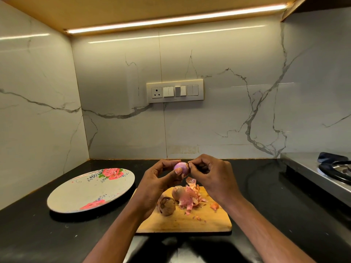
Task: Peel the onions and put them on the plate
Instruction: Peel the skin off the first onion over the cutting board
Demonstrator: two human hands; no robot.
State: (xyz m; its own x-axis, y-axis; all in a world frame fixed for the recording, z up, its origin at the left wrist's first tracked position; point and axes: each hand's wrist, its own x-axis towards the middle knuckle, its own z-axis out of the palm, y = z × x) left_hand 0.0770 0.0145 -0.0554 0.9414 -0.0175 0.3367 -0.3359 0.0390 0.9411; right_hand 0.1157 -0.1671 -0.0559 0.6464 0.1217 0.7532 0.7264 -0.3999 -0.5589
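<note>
Left hand point(159, 179) cradles the onion point(180, 168); right hand point(207, 173) fingers pinch skin beside it, best pulled gently downward.

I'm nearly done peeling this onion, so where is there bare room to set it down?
The flowered plate left of the cutting board is bare. The board's near edge is free; its middle is crowded with two unpeeled onions and loose skins.

Three onions point(181, 168), one plate point(91, 190), one board point(190, 223).
</note>
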